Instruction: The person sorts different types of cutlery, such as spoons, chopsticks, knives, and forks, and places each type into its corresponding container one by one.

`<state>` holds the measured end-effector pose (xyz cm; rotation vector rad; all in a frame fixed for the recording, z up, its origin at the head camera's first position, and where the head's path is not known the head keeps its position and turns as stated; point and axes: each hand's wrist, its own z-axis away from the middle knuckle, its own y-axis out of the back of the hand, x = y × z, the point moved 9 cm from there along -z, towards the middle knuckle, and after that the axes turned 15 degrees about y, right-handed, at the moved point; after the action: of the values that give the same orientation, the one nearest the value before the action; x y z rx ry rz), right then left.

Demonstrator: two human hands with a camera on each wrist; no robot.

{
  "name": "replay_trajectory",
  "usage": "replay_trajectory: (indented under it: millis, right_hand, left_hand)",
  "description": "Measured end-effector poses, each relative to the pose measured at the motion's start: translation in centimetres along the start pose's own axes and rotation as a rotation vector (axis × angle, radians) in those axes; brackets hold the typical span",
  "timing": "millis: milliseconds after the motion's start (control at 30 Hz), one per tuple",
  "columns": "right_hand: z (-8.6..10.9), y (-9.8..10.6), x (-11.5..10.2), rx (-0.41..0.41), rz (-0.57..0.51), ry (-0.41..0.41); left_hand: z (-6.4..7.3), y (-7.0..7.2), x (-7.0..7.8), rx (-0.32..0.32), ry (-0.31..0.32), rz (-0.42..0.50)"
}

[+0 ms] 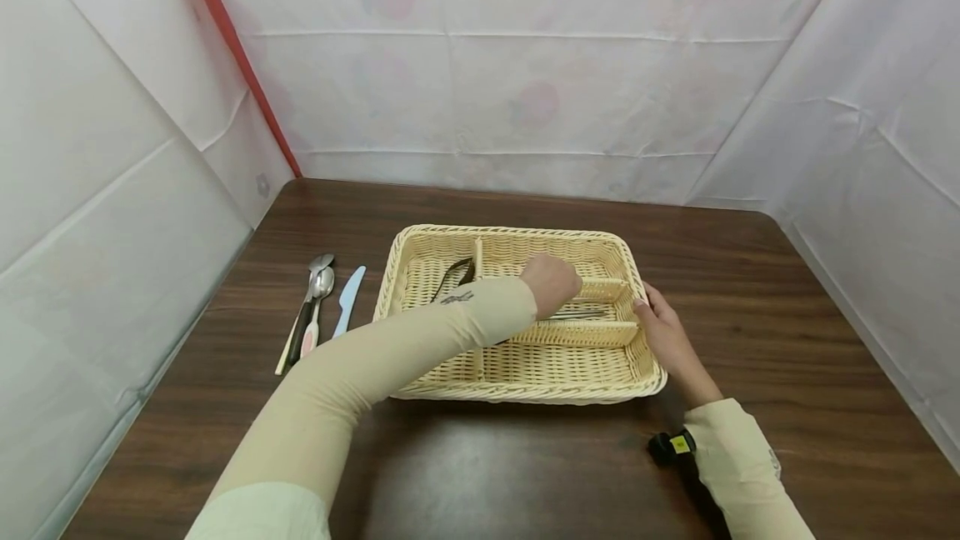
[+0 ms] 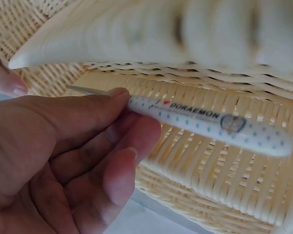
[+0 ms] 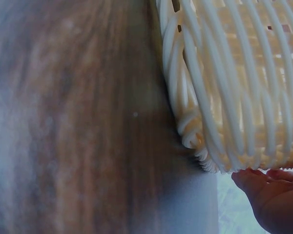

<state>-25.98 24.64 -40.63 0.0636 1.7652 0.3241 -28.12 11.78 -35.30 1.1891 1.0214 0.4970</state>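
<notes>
My left hand [image 1: 551,283] reaches over a woven cream basket [image 1: 517,394] with several compartments. In the left wrist view its thumb and fingers pinch a piece of cutlery [image 2: 210,122] by its white, blue-dotted handle marked "DORAEMON". The thin metal part runs behind the thumb, and its head is hidden. At the basket's right end, my right hand [image 1: 663,332] holds the rim, thumb on top. Thin metal sticks [image 1: 581,315] lie in the narrow middle compartment. A dark, looped utensil [image 1: 453,273] is in the left section, partly covered by my left sleeve.
Left of the basket on the dark wood table [image 1: 750,290] lie a light blue knife [image 1: 350,298], a spoon with a pink and white handle [image 1: 318,298] and other dark-handled cutlery [image 1: 302,319]. White sheeting [image 1: 487,107] hangs behind and at both sides.
</notes>
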Motion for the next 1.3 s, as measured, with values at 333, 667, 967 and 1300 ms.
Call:
replay_trajectory:
  millis: [333,667,967,1300]
  right_hand:
    - [-0.3,0.3,-0.5,-0.002,0.024,0.017]
    - [-0.3,0.3,-0.6,-0.006,0.062,0.011]
    - [-0.1,0.3,-0.3,-0.007,0.069,0.014]
    - [0.4,-0.5,0.0,-0.016,0.045,-0.013]
  left_hand:
    - [-0.6,-0.7,0.5,-0.118,0.001,-0.062]
    - [-1.0,-1.8,1.2,-0.215,0.024,-0.021]
    - [-0.6,-1.9,1.2,-0.207,0.014,-0.015]
    - [7.2,3.0,-9.6,0.046,0.068,0.549]
